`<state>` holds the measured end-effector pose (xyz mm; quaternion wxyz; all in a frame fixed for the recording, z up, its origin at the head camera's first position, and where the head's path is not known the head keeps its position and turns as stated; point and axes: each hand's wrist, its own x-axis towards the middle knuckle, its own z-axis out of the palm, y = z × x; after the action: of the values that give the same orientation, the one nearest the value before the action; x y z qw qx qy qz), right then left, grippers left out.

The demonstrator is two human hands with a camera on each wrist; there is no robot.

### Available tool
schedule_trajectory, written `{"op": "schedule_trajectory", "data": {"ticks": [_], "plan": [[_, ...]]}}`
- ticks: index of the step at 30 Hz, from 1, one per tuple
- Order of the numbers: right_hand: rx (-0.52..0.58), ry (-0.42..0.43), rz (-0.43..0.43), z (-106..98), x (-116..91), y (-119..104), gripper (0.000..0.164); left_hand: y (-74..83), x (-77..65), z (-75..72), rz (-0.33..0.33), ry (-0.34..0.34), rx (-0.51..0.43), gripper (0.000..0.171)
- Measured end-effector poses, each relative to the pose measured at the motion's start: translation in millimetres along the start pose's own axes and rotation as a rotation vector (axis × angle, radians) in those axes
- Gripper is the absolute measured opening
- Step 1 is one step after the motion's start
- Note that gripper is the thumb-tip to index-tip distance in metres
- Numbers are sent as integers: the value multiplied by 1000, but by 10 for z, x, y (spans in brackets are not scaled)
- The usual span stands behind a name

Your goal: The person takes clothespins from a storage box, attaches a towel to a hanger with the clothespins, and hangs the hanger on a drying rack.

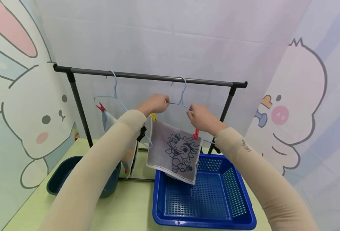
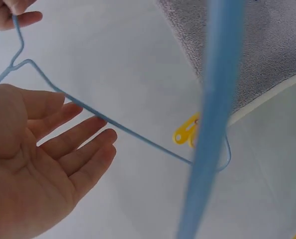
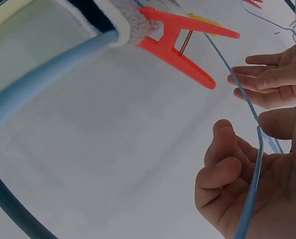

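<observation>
A light blue wire hanger (image 1: 182, 93) hangs by its hook on the black rod (image 1: 146, 77). From it a grey towel (image 1: 174, 147) with a cartoon dragon outline hangs, held by a yellow clothespin (image 1: 153, 117) and a red clothespin (image 3: 175, 45). My left hand (image 2: 53, 154) is at the hanger's left shoulder, its fingers relaxed and nearly straight, tips right at the wire. At the right shoulder my right hand (image 3: 252, 174) holds the wire, thumb against it and fingers curled. Left of it, a second blue hanger (image 1: 115, 89) carries another cloth (image 1: 128, 157), partly behind my left sleeve.
A blue perforated basket (image 1: 158, 205) stands on the pale green table (image 1: 132, 208) below the towel. To the left is a dark green basin (image 1: 52, 183), partly covered by my left arm. The rack's black posts (image 1: 81, 114) rise on both sides.
</observation>
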<state>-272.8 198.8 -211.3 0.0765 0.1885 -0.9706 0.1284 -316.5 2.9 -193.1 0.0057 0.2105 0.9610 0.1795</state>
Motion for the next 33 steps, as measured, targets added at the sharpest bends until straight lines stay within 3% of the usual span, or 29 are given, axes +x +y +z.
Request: {"op": "schedule_trajectory", "data": {"ticks": [5,10,17,23,28,33], "plan": [[-38,-10,27,-76,-70,81,37,-40,-96,-56,39,43,-56,31],[-65,-28,-6,-130,-186,168,37,-61,-281,-86,117,65,-108,27],[-76,-17,-6,-149,-405,269,36,-125,-697,-106,279,96,-156,27],[-49,16,13,-211,-622,391,42,-299,-1083,-112,351,108,-224,28],[-35,39,15,-257,-805,529,47,-492,-1384,-84,353,100,-195,28],[-16,36,27,-219,-998,686,56,-752,-1659,92,315,76,-177,26]]}}
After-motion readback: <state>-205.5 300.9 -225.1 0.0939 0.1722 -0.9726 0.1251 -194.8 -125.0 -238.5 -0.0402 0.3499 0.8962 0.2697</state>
